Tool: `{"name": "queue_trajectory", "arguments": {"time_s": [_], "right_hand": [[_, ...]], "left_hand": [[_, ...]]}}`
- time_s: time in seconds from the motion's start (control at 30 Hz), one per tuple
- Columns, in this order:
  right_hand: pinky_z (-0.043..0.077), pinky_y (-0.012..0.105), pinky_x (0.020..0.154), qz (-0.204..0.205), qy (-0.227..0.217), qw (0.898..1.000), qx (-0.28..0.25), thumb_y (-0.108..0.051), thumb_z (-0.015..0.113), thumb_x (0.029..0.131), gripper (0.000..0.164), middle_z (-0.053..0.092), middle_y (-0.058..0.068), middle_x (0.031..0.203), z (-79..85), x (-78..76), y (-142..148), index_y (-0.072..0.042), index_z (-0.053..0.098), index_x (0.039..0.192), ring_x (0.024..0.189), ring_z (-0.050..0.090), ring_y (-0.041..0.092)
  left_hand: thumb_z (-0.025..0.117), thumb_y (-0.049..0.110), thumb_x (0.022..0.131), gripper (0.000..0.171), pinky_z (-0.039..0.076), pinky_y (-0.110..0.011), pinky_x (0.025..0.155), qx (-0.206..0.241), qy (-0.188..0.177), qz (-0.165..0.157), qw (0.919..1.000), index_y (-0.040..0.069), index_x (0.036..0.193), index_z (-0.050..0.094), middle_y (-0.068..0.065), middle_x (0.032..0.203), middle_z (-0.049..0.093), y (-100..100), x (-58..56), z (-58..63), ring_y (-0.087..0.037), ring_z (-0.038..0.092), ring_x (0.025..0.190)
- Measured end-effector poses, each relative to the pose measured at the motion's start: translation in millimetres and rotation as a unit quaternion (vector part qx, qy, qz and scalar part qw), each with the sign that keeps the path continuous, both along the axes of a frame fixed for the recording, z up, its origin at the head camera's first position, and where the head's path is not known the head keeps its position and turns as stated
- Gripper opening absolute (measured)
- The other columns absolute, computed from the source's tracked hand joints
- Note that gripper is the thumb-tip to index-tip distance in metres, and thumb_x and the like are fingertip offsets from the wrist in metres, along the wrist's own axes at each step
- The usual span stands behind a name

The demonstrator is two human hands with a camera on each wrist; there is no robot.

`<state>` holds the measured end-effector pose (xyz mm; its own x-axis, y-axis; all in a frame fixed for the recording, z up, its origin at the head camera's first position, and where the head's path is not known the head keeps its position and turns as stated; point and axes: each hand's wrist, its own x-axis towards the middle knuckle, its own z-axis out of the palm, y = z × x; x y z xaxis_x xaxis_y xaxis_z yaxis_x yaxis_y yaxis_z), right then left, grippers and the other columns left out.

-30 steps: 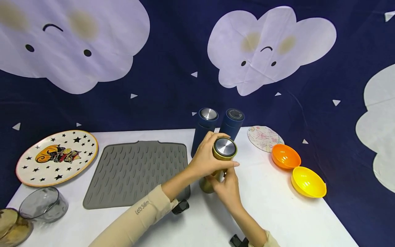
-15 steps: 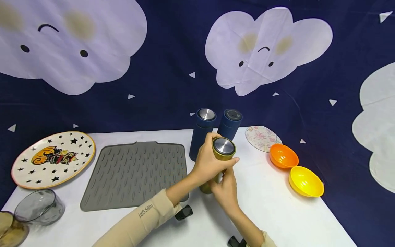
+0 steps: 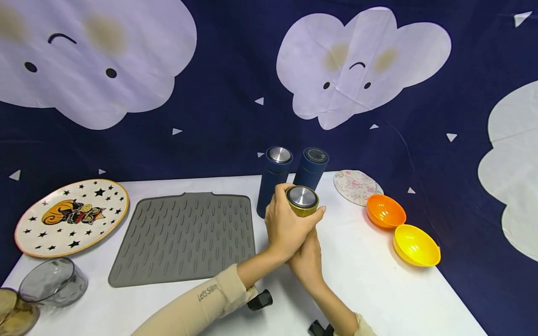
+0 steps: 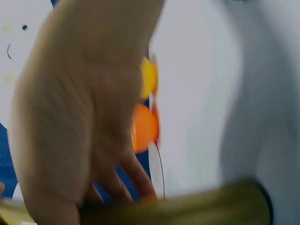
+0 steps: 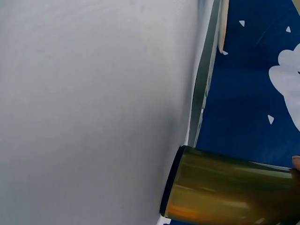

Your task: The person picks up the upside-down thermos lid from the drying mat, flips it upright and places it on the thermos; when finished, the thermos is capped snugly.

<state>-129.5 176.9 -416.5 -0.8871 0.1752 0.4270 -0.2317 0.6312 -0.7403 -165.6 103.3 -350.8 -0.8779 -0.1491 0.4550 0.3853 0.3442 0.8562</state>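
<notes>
Both hands are on a gold thermos bottle with a round silver top, in the middle of the head view. My left hand grips it at the upper end, thumb along the near side and fingers behind. Just beneath, my right hand holds the body, its fingers mostly covered by the left hand. The bottle's lower part is hidden in the head view. The left wrist view shows the gold body along the bottom, and the right wrist view shows its dark-ringed base.
Two dark blue bottles stand just behind the hands. Left lies a grey ridged mat, with a patterned plate and glass cups beyond. To the right are an orange bowl, a yellow bowl and a round patterned mat.
My left hand has turned on the bottle, its wrist swinging right and its thumb angling upward. The lower gold body, visible earlier, is now covered by the hands.
</notes>
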Motion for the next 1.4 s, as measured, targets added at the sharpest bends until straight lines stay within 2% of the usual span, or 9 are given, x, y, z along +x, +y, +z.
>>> {"name": "queue_trajectory", "arguments": {"time_s": [0.07,0.17,0.33,0.5,0.73,1.03,1.13,1.3,1.4], "right_hand": [[0.048,0.059,0.09,0.003,-0.009,1.0,-0.007,0.0,0.069,0.081,0.055,0.058,0.024,0.121,0.9,-0.6,-0.8,0.004,0.045,0.13,0.114,0.058,0.041],[0.048,0.058,0.092,0.003,-0.025,0.999,-0.019,0.003,0.068,0.075,0.056,0.059,0.021,0.119,2.9,-0.9,-1.7,0.002,0.047,0.128,0.114,0.059,0.039],[0.049,0.053,0.095,0.012,-0.039,0.998,-0.049,-0.009,0.078,0.078,0.054,0.06,0.012,0.116,6.1,-1.6,-2.5,-0.006,0.048,0.122,0.112,0.061,0.03],[0.049,0.05,0.094,0.028,-0.035,0.997,-0.064,-0.019,0.084,0.078,0.059,0.059,0.009,0.119,6.4,-3.0,-2.5,-0.009,0.046,0.121,0.111,0.061,0.027],[0.05,0.052,0.092,0.027,-0.036,0.998,-0.05,-0.019,0.081,0.08,0.059,0.058,0.014,0.119,4.3,-3.3,-2.1,-0.005,0.045,0.125,0.11,0.06,0.03],[0.047,0.055,0.099,0.025,-0.035,0.998,-0.049,-0.004,0.078,0.077,0.058,0.06,0.015,0.119,5.0,-2.5,-1.1,-0.005,0.048,0.127,0.116,0.059,0.033],[0.048,0.053,0.097,0.025,-0.036,0.998,-0.051,-0.007,0.079,0.077,0.058,0.061,0.013,0.115,5.7,-3.4,-1.8,-0.006,0.048,0.126,0.111,0.06,0.03],[0.048,0.052,0.095,0.026,-0.038,0.998,-0.053,-0.013,0.082,0.079,0.055,0.059,0.011,0.111,5.2,-3.7,-2.0,-0.006,0.046,0.121,0.108,0.059,0.027],[0.048,0.052,0.095,0.024,-0.036,0.998,-0.048,-0.012,0.081,0.079,0.056,0.06,0.013,0.115,5.0,-3.0,-2.1,-0.005,0.048,0.124,0.111,0.059,0.028]], "left_hand": [[0.086,0.038,0.067,0.068,0.047,-0.042,0.093,-0.009,0.015,-0.022,0.9996,0.015,0.121,0.052,-0.002,0.105,0.067,-4.7,-2.5,-0.6,-0.023,0.064,0.101],[0.085,0.025,0.07,0.065,0.049,-0.037,0.095,0.012,0.024,-0.129,0.9912,0.012,0.124,0.051,-0.004,0.111,0.066,-16.0,-10.3,-4.1,-0.021,0.064,0.104],[0.08,0.008,0.073,0.065,0.052,-0.034,0.094,0.076,-0.065,-0.365,0.9255,0.009,0.13,0.05,-0.009,0.121,0.062,-40.4,-31.0,-3.7,-0.019,0.062,0.107],[0.077,0.01,0.074,0.081,0.047,-0.039,0.101,0.077,-0.128,-0.438,0.8866,0.009,0.146,0.04,-0.013,0.135,0.049,-52.3,-41.7,-3.1,-0.024,0.055,0.117],[0.077,0.004,0.074,0.107,0.037,-0.045,0.113,0.133,-0.059,-0.4,0.9047,0.015,0.158,0.012,-0.017,0.143,0.043,-51.8,-30.6,-12.5,-0.029,0.049,0.127],[0.094,0.029,0.064,0.087,0.042,-0.047,0.106,0.037,0.028,-0.207,0.9773,0.011,0.133,0.045,-0.006,0.132,0.054,-39.6,-14.9,-5.7,-0.02,0.05,0.123],[0.088,0.024,0.07,0.072,0.042,-0.047,0.103,0.049,0.037,-0.229,0.9714,0.007,0.129,0.051,-0.01,0.127,0.057,-41.8,-18.9,-4.0,-0.023,0.054,0.116],[0.072,0.011,0.074,0.08,0.029,-0.053,0.114,0.092,0.006,-0.366,0.9262,0.004,0.146,0.037,-0.015,0.147,0.049,-49.5,-27.1,-4.4,-0.027,0.047,0.132],[0.08,0.02,0.076,0.091,0.032,-0.049,0.114,0.058,0.003,-0.346,0.9365,0.011,0.151,0.03,-0.012,0.149,0.045,-48.0,-26.7,-4.2,-0.023,0.044,0.134]]}}
